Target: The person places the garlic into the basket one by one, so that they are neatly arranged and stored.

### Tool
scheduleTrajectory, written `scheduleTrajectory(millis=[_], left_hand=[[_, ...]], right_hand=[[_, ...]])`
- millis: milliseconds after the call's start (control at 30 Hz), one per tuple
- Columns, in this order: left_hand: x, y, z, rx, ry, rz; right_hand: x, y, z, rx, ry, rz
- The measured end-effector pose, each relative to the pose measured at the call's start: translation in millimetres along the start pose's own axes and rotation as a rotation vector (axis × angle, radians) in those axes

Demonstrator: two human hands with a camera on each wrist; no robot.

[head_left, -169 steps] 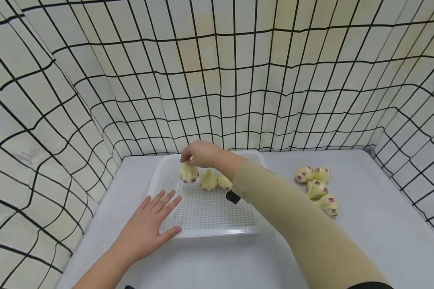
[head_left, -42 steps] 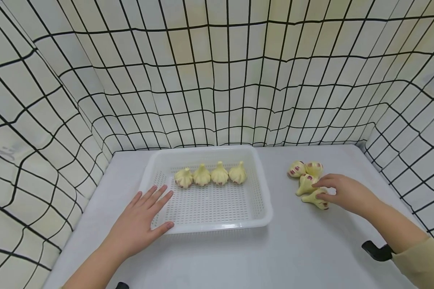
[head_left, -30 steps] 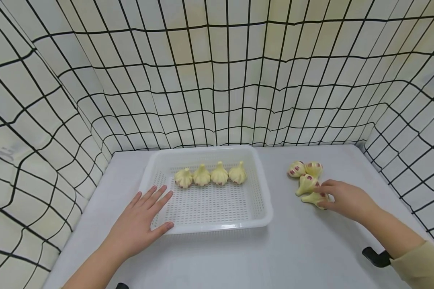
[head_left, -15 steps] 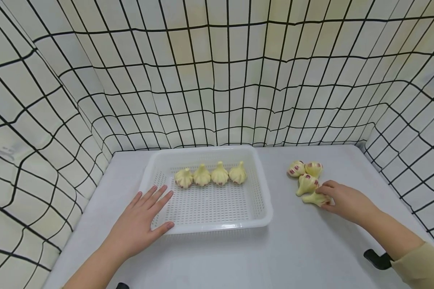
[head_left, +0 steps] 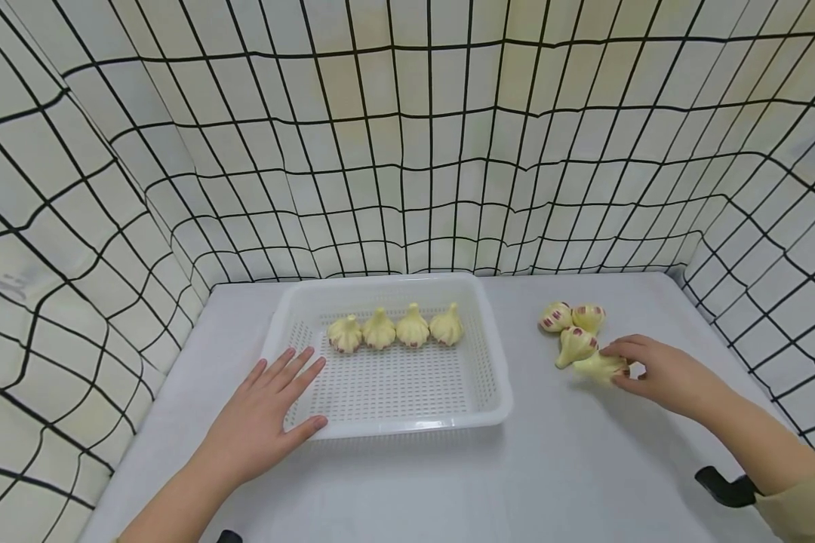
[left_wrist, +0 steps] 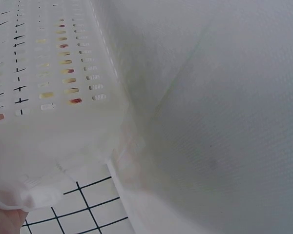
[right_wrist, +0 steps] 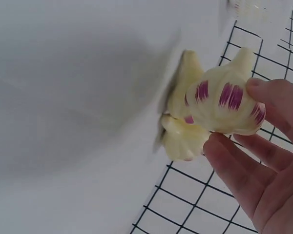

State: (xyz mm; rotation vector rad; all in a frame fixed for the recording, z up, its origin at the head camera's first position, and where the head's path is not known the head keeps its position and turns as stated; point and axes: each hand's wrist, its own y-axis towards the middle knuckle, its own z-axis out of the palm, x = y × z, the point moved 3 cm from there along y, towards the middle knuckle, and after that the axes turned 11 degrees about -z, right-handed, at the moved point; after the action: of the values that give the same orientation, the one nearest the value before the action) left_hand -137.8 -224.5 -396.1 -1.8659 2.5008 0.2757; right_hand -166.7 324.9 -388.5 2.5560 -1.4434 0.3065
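Between thumb and fingers, the right hand (head_left: 668, 377) pinches a pale yellow garlic bulb (head_left: 599, 366) with purple marks; the right wrist view shows this bulb (right_wrist: 224, 100) in front of others. Beside it on the table lie three more bulbs, the nearest one (head_left: 576, 345) close to the held one. The left hand (head_left: 258, 422) rests with fingers spread on the left side of a white perforated basket (head_left: 407, 426). Inside the basket several bulbs stand upright in a row, among them one at the left end (head_left: 345, 334) and one at the right end (head_left: 446, 326).
A white table (head_left: 448, 483) bears the basket and the bulbs. Black netting (head_left: 421, 166) over white panels stands behind and on both sides. A black strap end (head_left: 725, 486) hangs by the right wrist, and another dark piece (head_left: 229, 536) is at the bottom edge.
The right hand came from over the basket to the pile, closed on the nearest bulb and has now raised it slightly. A fourth bulb shows in the basket row. The left hand stays at the basket.
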Motion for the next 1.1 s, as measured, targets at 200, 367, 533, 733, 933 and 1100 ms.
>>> scheduleTrajectory(millis=[200,367,533,733,933,1100], left_hand=[[-1.9,-0.3,-1.4,-0.019,-0.007,0.012],[-2.4,-0.3,-2.1,-0.016,-0.011,0.009],[-2.0,-1.0,-2.2,-0.018,-0.004,0.009],[-2.9,-0.5,-2.4,-0.008,-0.01,0.007],[-3.4,0.1,-1.5,0.001,0.006,0.002],[-2.8,-0.2,-1.8,-0.004,0.006,0.0]], right_hand=[[10.8,8.6,-11.7,-0.034,0.148,0.023],[26.2,27.5,-20.4,-0.053,0.254,-0.013],[46.7,56.2,-26.3,-0.05,0.356,-0.047],[70.6,92.2,-24.3,-0.023,0.467,-0.09],[93.8,119.2,-19.4,0.003,0.513,-0.173],[115.0,142.6,-13.6,0.066,0.478,-0.22]])
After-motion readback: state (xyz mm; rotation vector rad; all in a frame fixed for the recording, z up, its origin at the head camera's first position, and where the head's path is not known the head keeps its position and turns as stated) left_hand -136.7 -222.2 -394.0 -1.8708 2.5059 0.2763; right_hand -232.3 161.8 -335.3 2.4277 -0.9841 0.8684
